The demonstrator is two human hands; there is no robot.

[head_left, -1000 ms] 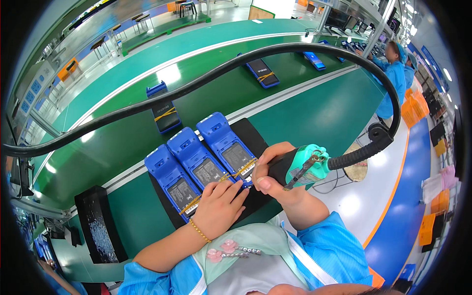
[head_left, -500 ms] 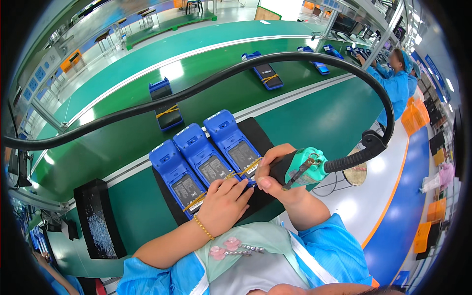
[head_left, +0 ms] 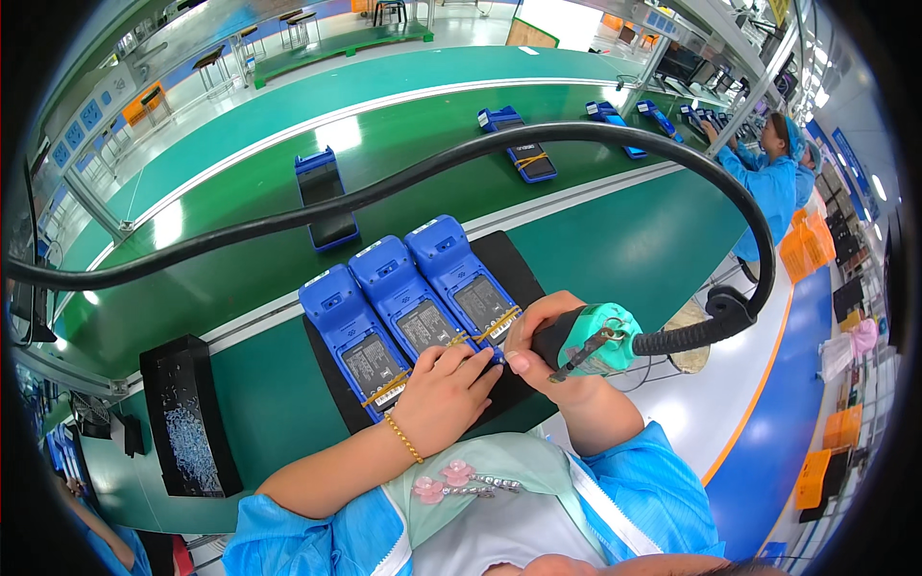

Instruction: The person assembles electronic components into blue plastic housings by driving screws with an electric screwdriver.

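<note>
Three blue handheld terminals lie back-up, side by side on a black mat point(head_left: 331, 377): a left terminal point(head_left: 331, 300), a middle terminal point(head_left: 382, 264) and a right terminal point(head_left: 444, 242). Yellow rubber bands cross their battery ends. My left hand point(head_left: 448, 392) rests with fingers stretched over the near ends of the middle and right terminals. In my right hand point(head_left: 541, 336) is an upright electric screwdriver point(head_left: 600, 338), with a black body, green top and thick black cable. Its tip is hidden by my hand, near the right terminal's lower corner.
A black box point(head_left: 192, 432) of small bluish pieces stands at left. The screwdriver's cable point(head_left: 403, 180) arches across the bench. On the green belt beyond lie a terminal point(head_left: 317, 182), a banded terminal point(head_left: 519, 146) and others farther right. A co-worker in blue point(head_left: 768, 182) sits at the far right.
The head view has shifted slightly. The cable's arch hangs a little lower and now crosses the nearest belt terminal's lower part, where a rubber band showed before. Both hands stay nearly in place.
</note>
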